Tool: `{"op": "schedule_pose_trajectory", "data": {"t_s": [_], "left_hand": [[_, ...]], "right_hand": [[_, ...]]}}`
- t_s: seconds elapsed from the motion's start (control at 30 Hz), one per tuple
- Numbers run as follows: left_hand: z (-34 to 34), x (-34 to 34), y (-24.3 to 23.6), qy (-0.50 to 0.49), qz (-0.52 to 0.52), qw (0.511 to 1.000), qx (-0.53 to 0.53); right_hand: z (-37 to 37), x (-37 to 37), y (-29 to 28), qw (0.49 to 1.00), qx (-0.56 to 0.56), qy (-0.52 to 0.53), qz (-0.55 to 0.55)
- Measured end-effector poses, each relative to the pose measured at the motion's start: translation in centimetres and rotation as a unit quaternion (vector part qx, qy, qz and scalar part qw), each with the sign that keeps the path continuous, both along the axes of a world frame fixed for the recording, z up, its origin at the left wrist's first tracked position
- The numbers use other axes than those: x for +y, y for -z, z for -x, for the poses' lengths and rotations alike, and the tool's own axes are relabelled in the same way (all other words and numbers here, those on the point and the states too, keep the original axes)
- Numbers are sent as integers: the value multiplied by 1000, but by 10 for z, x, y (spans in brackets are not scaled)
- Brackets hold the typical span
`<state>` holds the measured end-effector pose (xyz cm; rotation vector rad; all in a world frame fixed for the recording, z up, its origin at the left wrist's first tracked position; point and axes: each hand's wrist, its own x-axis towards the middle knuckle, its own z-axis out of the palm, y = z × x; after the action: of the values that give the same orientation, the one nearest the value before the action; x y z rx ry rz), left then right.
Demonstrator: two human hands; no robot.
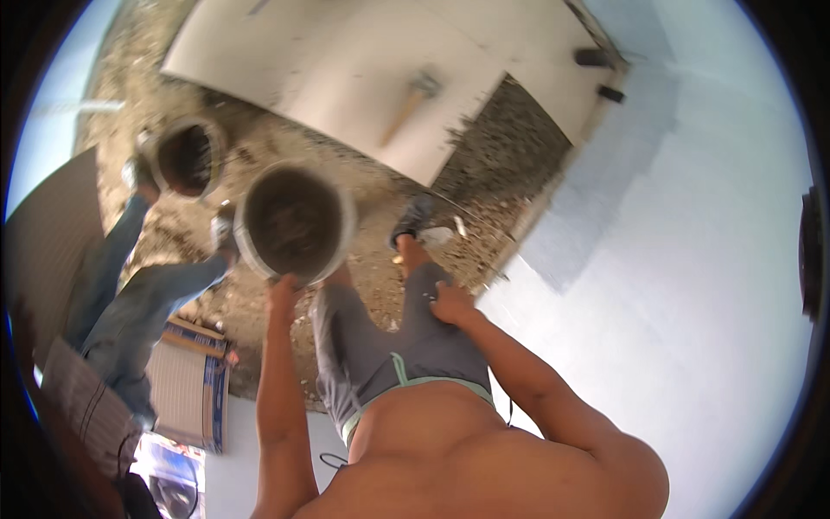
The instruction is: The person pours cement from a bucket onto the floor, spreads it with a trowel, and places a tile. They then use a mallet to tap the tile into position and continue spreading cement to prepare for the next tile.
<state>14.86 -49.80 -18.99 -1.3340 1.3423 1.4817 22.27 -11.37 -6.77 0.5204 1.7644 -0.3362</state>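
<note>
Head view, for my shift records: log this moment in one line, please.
left hand: holding bucket at near rim | right hand: at grey shorts | hammer : on pale tiling | second bucket: near co-worker's feet

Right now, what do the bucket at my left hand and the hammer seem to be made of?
Bucket: probably plastic, judging by its pale, smooth-looking rim. Hammer: matte tan handle suggests wood; the grey head may be metal, but it's blurred.
</note>
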Motion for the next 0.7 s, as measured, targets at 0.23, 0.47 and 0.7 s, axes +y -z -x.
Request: {"op": "schedule_pose_trajectory", "data": {"t_s": [0.23,0.47,0.7], "left_hand": [[-12,-55,53,-157,120,979,-39],[-85,-171,125,526,207,822,73],[-120,-233,160,-186,147,971,-41]], "right_hand": [[-14,-9,42,995,-97,35,-2],[-37,-42,83,991,-123,-18,-48],[-17,-51,96,983,-159,-65,-59]]}}
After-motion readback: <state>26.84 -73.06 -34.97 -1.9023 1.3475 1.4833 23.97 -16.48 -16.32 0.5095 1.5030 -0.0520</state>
